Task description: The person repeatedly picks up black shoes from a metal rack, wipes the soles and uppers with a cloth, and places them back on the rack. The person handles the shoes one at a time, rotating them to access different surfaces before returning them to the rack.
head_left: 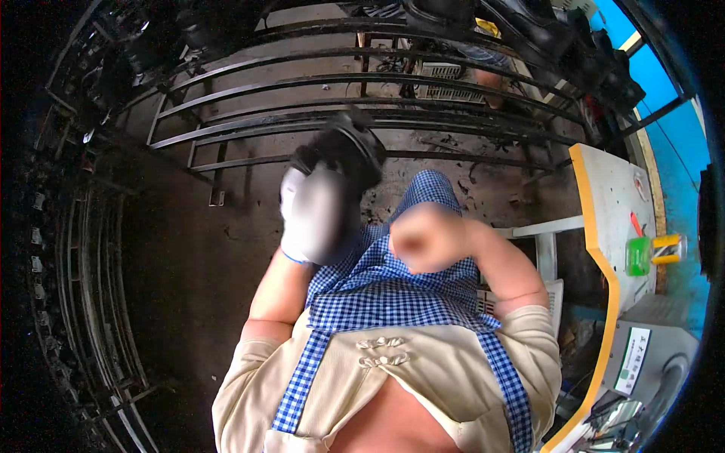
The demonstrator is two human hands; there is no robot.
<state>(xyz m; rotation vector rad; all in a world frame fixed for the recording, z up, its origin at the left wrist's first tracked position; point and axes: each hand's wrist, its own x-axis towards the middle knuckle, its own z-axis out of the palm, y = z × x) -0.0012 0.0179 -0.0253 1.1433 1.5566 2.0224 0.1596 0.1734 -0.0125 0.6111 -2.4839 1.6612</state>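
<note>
In a white glove, my left hand (311, 215) is closed on a black shoe (349, 151), held up in front of me over the floor. The shoe is tilted and partly smeared, and the gloved fingers are blurred. My bare right hand (429, 238) is curled closed above my blue checked apron (393, 306), apart from the shoe. Blur hides whether anything is inside its fingers.
Ahead runs a black metal rack (279, 79), with black shoes (529, 30) on top. More dark racking (91, 272) stands left. On the right, a white table (604, 185) with a yellow edge carries a green container (638, 257), a yellow can (669, 249) and a grey machine (657, 347).
</note>
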